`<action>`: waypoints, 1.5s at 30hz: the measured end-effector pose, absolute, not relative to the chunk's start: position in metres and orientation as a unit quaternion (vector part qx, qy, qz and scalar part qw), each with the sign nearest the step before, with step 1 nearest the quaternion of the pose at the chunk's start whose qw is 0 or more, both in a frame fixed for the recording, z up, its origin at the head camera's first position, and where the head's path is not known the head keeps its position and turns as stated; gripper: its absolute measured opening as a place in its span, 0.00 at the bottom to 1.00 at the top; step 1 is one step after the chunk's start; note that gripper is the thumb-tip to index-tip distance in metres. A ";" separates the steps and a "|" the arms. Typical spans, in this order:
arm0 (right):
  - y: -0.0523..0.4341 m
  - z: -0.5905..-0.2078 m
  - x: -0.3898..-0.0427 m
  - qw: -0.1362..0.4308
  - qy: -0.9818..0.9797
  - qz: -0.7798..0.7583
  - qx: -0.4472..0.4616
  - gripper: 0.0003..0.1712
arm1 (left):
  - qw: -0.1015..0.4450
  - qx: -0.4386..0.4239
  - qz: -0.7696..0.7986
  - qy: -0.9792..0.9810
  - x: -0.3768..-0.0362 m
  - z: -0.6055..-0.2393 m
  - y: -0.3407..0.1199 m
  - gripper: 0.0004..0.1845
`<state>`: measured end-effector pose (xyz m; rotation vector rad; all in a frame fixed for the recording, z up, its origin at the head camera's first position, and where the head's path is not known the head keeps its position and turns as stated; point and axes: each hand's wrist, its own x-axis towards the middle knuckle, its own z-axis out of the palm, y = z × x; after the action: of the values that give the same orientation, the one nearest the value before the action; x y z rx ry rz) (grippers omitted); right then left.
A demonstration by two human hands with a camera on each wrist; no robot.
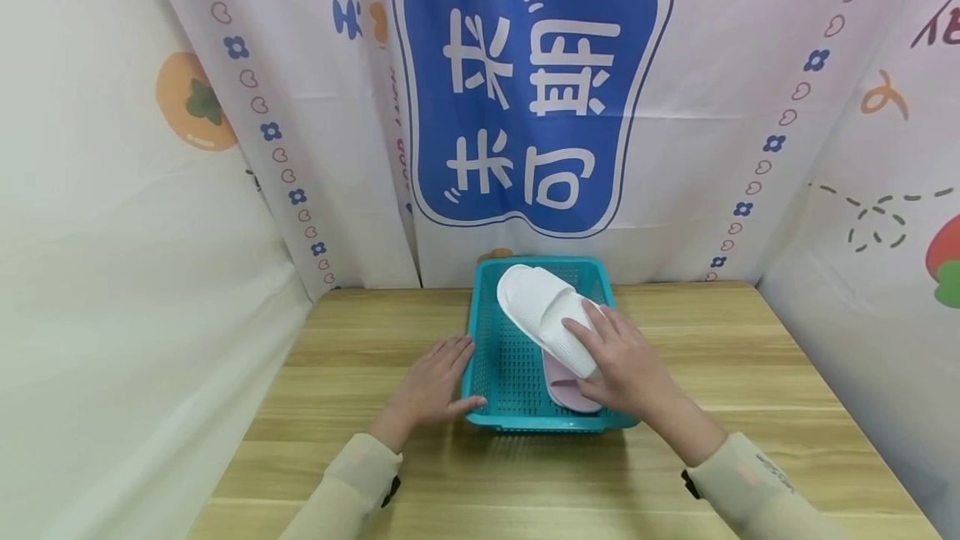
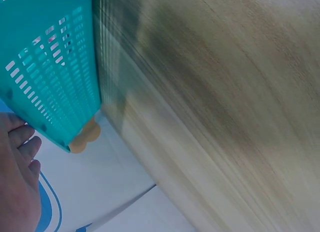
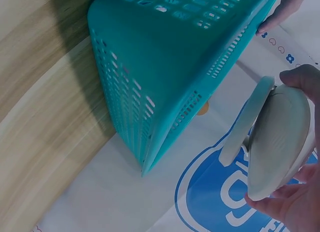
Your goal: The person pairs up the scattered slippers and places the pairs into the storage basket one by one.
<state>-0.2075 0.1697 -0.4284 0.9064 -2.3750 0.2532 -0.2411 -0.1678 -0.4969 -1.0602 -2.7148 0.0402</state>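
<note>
With my right hand (image 1: 626, 365) curled round the white ridged foam slipper (image 1: 543, 307) above the teal perforated plastic basket (image 1: 495, 357), I should lift it clear of the pink slipper (image 1: 566, 390) beneath while my flat, open left hand (image 1: 435, 382) steadies the rim.
</note>
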 end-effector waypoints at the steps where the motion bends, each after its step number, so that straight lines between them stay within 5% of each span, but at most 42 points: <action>1: 0.168 -0.429 -0.208 0.287 -0.892 0.096 0.336 0.50 | 0.115 -0.363 0.015 -0.925 -0.241 -0.498 -0.168 0.48; 19: 0.143 -0.430 -0.215 0.262 -0.920 0.098 0.274 0.50 | 0.120 -0.362 0.009 -0.924 -0.242 -0.500 -0.169 0.49; 45: 0.100 -0.424 -0.229 0.120 -0.970 0.157 0.140 0.50 | 0.125 -0.360 0.007 -0.924 -0.241 -0.500 -0.168 0.48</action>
<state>-0.2291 0.0998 -0.4242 0.4104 -2.8351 0.4574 -0.2406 -0.1681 -0.5001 -1.0491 -2.6927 0.0200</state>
